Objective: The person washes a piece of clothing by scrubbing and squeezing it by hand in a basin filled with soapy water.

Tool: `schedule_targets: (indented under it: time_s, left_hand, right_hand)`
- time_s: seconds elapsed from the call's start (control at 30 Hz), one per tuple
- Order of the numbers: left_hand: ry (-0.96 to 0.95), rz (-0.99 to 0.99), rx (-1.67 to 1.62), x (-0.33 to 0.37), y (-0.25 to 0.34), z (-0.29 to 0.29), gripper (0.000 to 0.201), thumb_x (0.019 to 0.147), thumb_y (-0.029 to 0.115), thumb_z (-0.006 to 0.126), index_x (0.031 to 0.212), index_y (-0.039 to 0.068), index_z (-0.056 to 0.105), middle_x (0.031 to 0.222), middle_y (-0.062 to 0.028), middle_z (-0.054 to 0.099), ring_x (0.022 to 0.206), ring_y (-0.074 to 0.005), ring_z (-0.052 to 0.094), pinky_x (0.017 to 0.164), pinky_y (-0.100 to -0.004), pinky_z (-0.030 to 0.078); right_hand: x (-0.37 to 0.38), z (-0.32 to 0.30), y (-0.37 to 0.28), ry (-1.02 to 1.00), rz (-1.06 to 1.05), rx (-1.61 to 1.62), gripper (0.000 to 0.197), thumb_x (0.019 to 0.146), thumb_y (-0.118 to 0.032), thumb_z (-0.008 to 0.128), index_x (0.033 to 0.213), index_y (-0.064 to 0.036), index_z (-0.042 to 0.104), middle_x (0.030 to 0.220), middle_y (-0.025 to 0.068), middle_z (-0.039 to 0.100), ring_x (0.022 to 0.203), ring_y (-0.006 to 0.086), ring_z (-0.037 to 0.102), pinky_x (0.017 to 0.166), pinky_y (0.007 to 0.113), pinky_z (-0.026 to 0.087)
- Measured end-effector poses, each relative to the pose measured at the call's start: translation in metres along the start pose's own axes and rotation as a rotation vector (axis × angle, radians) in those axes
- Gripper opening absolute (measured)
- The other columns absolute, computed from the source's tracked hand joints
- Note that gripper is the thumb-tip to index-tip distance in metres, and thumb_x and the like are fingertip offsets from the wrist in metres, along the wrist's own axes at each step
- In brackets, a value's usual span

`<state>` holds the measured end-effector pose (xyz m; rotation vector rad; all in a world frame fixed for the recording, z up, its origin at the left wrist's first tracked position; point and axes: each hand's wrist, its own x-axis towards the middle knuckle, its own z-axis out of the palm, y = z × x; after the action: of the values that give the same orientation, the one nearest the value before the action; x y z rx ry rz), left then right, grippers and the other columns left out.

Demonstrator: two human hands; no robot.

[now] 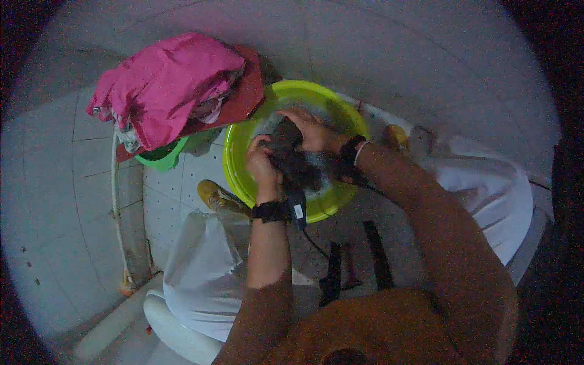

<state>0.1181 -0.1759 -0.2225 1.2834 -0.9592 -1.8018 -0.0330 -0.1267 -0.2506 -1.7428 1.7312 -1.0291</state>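
Note:
A dark wet cloth [291, 159] is bunched between my two hands, over a yellow-green basin [298, 86]. Greyish, sudsy-looking water [263, 126] shows around it inside the rim. My left hand [264, 169] grips the cloth from the near left, fingers curled. On the far right side of the bundle, my right hand [311, 130] is closed over it, its thumb side hidden by the cloth. The lower end of the cloth hangs toward the basin's near side. Dim light hides its exact kind.
Left of the basin, a pink garment [176, 79] lies heaped on a red surface [252, 88], with a green container [164, 157] below. A pipe [115, 182] runs up the left wall. My yellowish shoes [212, 193] flank the basin; a cable [315, 244] trails from my left wrist.

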Motion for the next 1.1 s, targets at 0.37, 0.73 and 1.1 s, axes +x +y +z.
schedule_targets:
  time_s: [0.37,0.73,1.1]
  left_hand:
    - [0.003,0.101,-0.526,-0.036,0.061,0.032,0.017,0.057,0.005,0.042,0.072,0.001,0.049,0.077,-0.0130,0.053,0.076,-0.0272,0.053,0.066,-0.0384,0.046]
    - [0.130,0.400,1.369,-0.013,-0.065,0.020,0.044,0.067,0.013,0.056,0.109,0.010,0.044,0.123,-0.0154,0.035,0.116,-0.0339,0.029,0.089,-0.0549,0.027]
    - [-0.292,-0.107,1.371,0.006,-0.081,0.032,0.074,0.065,0.019,0.061,0.128,0.019,0.021,0.135,-0.0133,0.020,0.125,-0.0339,0.017,0.092,-0.0608,0.018]
  right_hand:
    - [0.007,-0.073,0.015,-0.071,0.022,0.621,0.047,0.064,0.001,0.060,0.110,-0.0048,0.050,0.111,0.0160,0.049,0.102,0.0305,0.047,0.090,0.034,0.035]
    - [-0.029,-0.016,0.037,-0.105,0.115,0.006,0.050,0.058,-0.019,0.065,0.103,-0.0015,0.050,0.113,0.0177,0.041,0.107,0.0340,0.038,0.088,0.042,0.036]
    - [-0.075,0.025,0.125,-0.648,0.327,-0.553,0.030,0.071,-0.013,0.048,0.098,0.0001,0.051,0.099,0.0181,0.053,0.094,0.0314,0.049,0.082,0.042,0.039]
